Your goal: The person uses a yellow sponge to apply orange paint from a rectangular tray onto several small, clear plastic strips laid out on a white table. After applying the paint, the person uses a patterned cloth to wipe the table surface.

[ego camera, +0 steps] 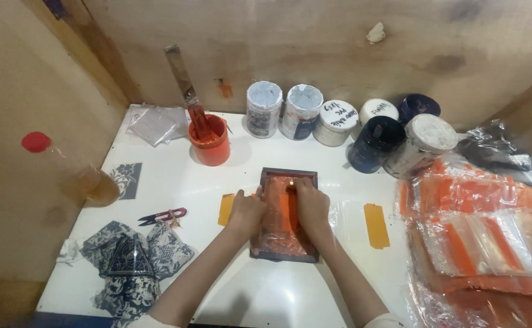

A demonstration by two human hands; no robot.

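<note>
Both hands, left (246, 212) and right (310, 203), press side by side on the dark-framed, orange-inked printing screen (285, 214), its long axis running away from the person on the white tabletop (175, 182).

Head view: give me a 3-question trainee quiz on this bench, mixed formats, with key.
1. True or false: both hands rest on the dark-framed screen smeared with orange ink.
2. Multiple choice: what stands in the orange ink tub? A) a spatula-like scraper B) a paintbrush C) scissors
3. Fill in: the small red-handled snips lie on the person's ____ side of the frame.

Key
1. True: the left hand presses its left edge and the right hand lies on its middle.
2. A: the scraper leans in the tub against the wooden wall.
3. Left, just above the patterned blue cloth on the white table.
</note>
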